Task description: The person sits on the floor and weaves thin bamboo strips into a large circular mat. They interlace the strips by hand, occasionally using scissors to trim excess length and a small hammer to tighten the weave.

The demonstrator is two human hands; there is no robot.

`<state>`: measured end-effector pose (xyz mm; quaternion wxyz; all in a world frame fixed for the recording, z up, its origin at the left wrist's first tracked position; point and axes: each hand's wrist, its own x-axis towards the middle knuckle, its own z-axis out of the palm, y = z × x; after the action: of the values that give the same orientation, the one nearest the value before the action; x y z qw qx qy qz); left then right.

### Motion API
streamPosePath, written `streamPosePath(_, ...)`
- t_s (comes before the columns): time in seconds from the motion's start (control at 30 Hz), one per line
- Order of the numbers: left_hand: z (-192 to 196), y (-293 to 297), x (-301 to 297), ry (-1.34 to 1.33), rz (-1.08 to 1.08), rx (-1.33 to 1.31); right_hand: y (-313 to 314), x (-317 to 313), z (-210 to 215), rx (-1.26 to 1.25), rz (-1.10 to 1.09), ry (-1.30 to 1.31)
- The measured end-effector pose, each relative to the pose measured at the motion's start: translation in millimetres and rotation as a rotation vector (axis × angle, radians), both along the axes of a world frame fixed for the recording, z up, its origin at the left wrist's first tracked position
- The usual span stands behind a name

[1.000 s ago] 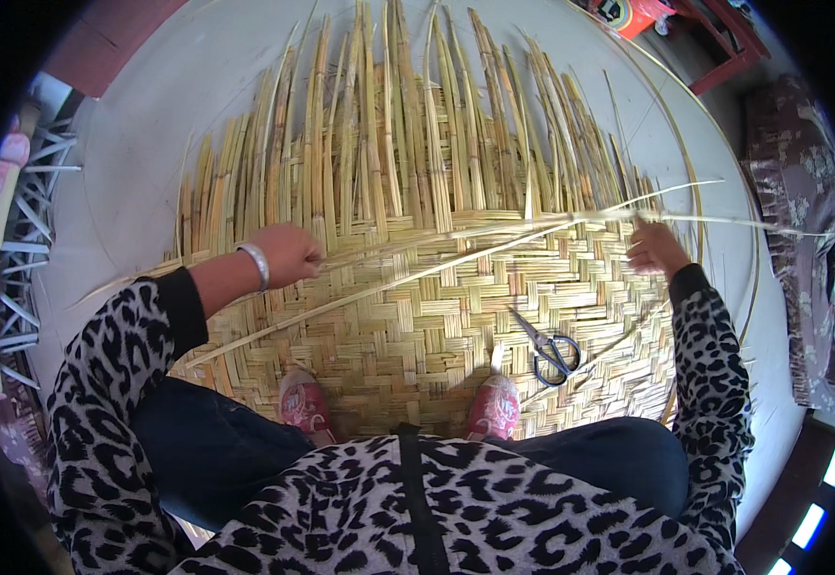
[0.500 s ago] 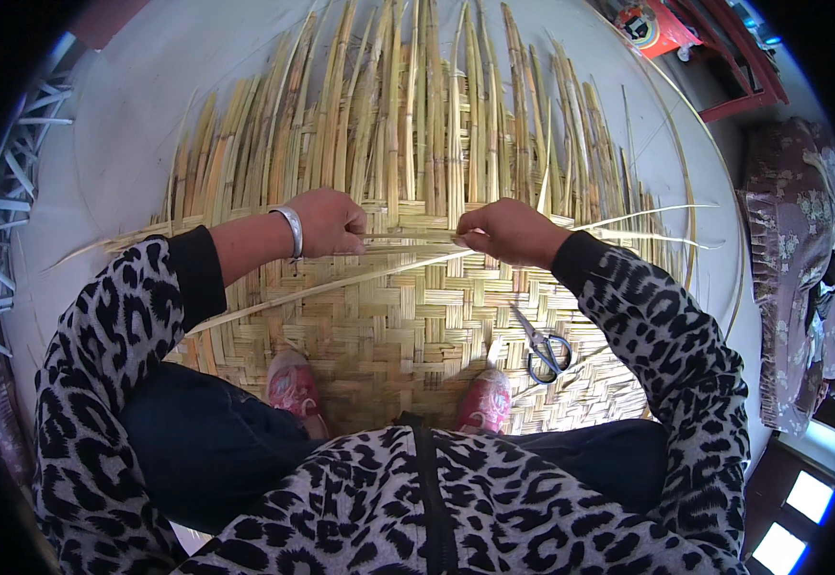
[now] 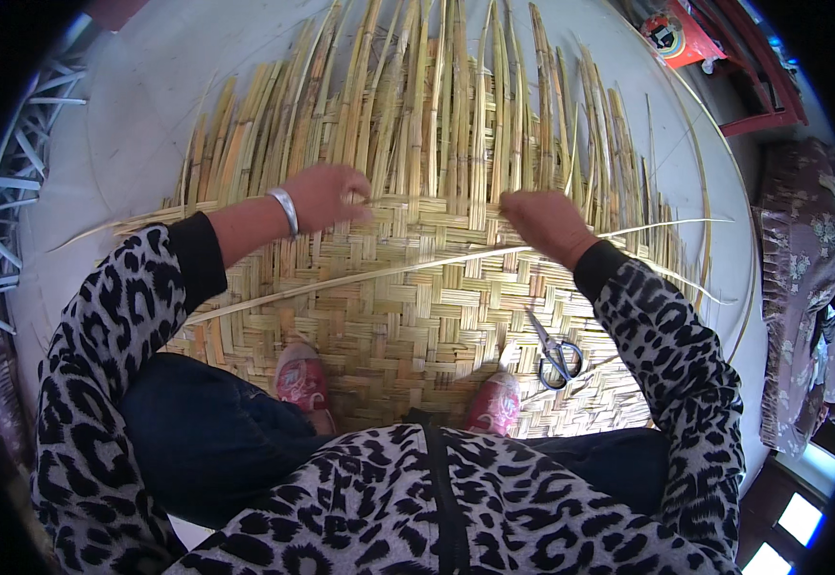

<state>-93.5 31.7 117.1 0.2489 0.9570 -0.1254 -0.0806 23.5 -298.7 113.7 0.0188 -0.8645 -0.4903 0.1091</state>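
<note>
A partly woven mat (image 3: 388, 335) of flat split reeds lies on the floor under me, with long upright reeds (image 3: 408, 115) fanning out from its far side. My left hand (image 3: 326, 198), a silver bangle at its wrist, hovers by the mat's far woven edge, left of centre; its curled fingers are smeared by motion. Farther right, my right hand (image 3: 547, 225) is closed at the same edge, pinching what looks like a reed strip, mostly hidden by the fingers. A loose reed strip (image 3: 360, 278) slants across the mat below both hands and passes toward the right wrist.
Black-handled scissors (image 3: 556, 359) rest on the mat at right, near my pink shoe (image 3: 494, 402). Loose strip ends (image 3: 686, 227) stick out past the right side. A white lattice rack (image 3: 29, 182) stands at far left, and patterned fringed cloth (image 3: 800, 287) hangs at right.
Both hands have moved away from me toward the upright reeds and slightly farther apart. The strips stretched between them no longer show there. The view has shifted a little.
</note>
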Motion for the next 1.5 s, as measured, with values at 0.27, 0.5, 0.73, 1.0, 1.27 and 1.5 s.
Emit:
streamPosePath(0.27, -45, 81, 37, 0.357, 0.522, -0.308, -146, 173, 25, 0.464, -1.068, -0.228)
streamPosePath(0.5, -124, 90, 45, 0.458, 0.318, -0.328, -184, 152, -17, 0.863, -1.344, 0.418)
streamPosePath(0.73, -129, 79, 81, 0.484, 0.336, 0.136, -31, 105, -58, 0.588, -1.056, 0.599)
streamPosePath(1.0, -99, 82, 74, 0.702, 0.914, -0.974, 50, 78, -68, 0.415, -0.991, 0.991)
streamPosePath(1.27, -86, 66, 106, 0.852, 0.772, -0.488, 82, 94, -85, 0.254, -0.775, 0.848)
streamPosePath(1.5, -90, 61, 115, 0.566, 0.616, -0.273, 97, 102, -86, 0.026, -0.645, 0.459)
